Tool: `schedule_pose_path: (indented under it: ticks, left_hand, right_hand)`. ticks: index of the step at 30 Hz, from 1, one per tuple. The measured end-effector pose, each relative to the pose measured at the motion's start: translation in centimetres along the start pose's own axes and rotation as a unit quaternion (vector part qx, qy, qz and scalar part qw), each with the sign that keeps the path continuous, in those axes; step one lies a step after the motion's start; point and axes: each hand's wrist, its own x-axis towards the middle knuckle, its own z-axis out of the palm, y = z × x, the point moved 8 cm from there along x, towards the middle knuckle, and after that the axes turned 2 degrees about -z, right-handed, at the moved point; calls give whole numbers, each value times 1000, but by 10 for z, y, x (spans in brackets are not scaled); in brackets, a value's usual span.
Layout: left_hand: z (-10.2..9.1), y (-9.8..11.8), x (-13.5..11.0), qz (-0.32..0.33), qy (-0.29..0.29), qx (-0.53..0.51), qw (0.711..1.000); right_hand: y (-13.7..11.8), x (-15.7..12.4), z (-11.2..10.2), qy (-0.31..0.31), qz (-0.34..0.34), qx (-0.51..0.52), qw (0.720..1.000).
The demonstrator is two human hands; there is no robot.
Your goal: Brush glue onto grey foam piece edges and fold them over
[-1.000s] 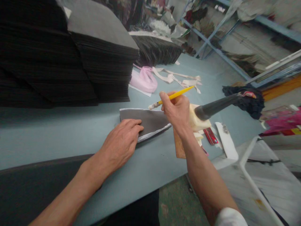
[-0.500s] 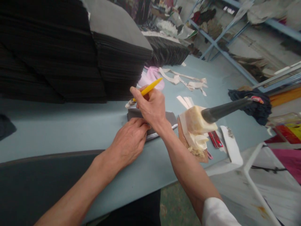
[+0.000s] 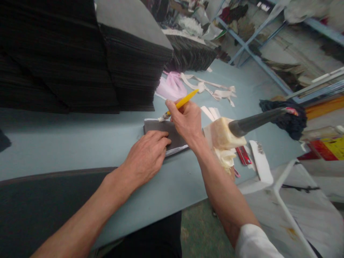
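Note:
My right hand [image 3: 188, 120] is closed round a yellow-handled brush [image 3: 186, 99]. The brush's whitish, coated tip [image 3: 164, 116] is at the far edge of a small dark grey stack of flat pieces [image 3: 176, 134] on the table. White streaks show along the stack's far and near edges. My left hand [image 3: 147, 154] lies on the stack's near left part, its fingers flat and side by side, pointing right. My right hand and wrist hide the stack's right end.
Tall stacks of black sheets [image 3: 134, 68] stand at the back left of the blue-grey table [image 3: 172, 193]. Pink cloth [image 3: 172, 86] and pale strips [image 3: 220, 94] lie behind my hands. A cream block with a dark handle [image 3: 224, 134] is on the right, near a red packet [image 3: 243, 155].
My right hand has moved the brush rightward along the stack's far edge, from beyond its left corner. My left hand stays on the stack, fingers slightly more stretched out.

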Motion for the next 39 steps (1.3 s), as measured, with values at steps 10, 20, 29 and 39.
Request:
schedule_pose_path:
  ticks: [10,20,29,39]
  left_hand:
    - [-2,-8,4,-3,-18,-18,1000]
    - [-20,-25,17,-65,-85,-81,991]
    - [-22,-25,18,-79,-91,-64,991]
    - [-7,-11,9,-10,-117,83,990]
  right_hand:
    - [55,-1,-58,64,49,-76,994]
    - [48,-59,-109,204,19,136,969]
    - [42,-82,-133,236,-7,145,961]
    - [60,-150,-121,202,91,211,952]
